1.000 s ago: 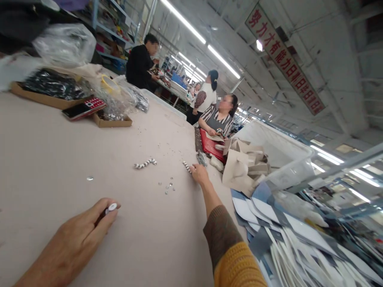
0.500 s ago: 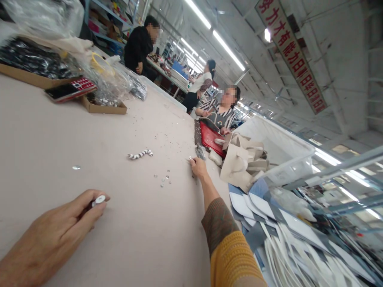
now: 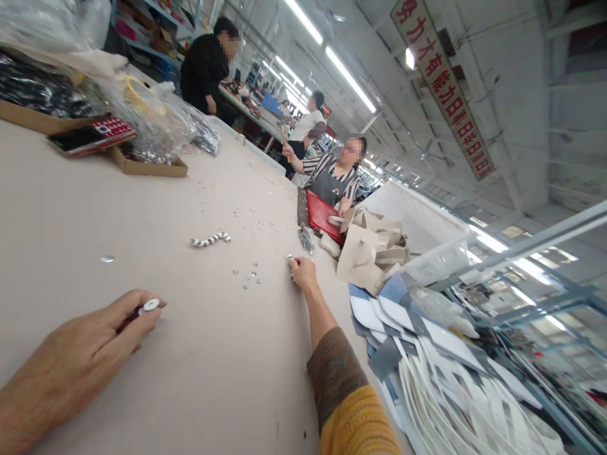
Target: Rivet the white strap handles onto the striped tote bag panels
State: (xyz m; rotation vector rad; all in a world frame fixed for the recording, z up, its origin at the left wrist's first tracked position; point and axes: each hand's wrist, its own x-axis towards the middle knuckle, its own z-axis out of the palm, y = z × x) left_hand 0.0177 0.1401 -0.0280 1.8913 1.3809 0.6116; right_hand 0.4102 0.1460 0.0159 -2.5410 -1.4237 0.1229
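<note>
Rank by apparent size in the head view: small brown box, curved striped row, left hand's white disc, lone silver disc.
1. Small brown box
2. Curved striped row
Unranked: held white disc and lone silver disc; close in size, white one nearer the camera.

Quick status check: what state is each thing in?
Left hand: closed on a white button.
Right hand: pinching a small shiny piece, partly hidden.
Striped row: lying down, bent.
Small discs: loose, scattered.
Small cardboard box: open, filled.
White bin: open-topped.
White straps: heaped loosely.
</note>
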